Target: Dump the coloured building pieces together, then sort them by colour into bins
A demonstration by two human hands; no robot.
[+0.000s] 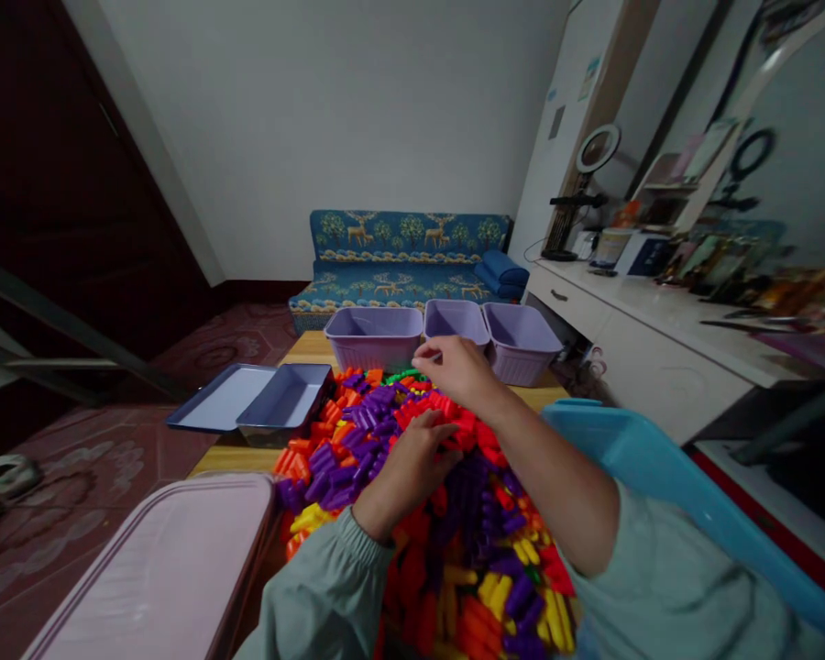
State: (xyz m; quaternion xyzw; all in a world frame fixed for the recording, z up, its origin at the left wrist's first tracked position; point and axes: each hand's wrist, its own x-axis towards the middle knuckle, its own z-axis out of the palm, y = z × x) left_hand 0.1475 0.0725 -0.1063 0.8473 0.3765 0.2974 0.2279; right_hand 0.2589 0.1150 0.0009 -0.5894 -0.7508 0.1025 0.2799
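Observation:
A large heap of small plastic toy pieces (364,422) in purple, red, orange, yellow and green covers the wooden table. My left hand (412,463) reaches low over the red and purple pieces in the middle, its fingers a little bent and apart. Farther forward, my right hand (457,367) hovers over the far side of the heap, before the purple bins. Its thumb and fingertips come together; whatever may be between them is too small to make out. At the back edge stand a wide purple bin (375,353), a middle purple bin (446,307) and a right purple bin (522,357).
Left of the heap lie an open blue-grey case (268,440) and a pale pink lid (158,559). A light blue tub (632,440) is at the right by my arm. Beyond are a patterned blue sofa (399,243) and a white dresser (660,330) crowded with items.

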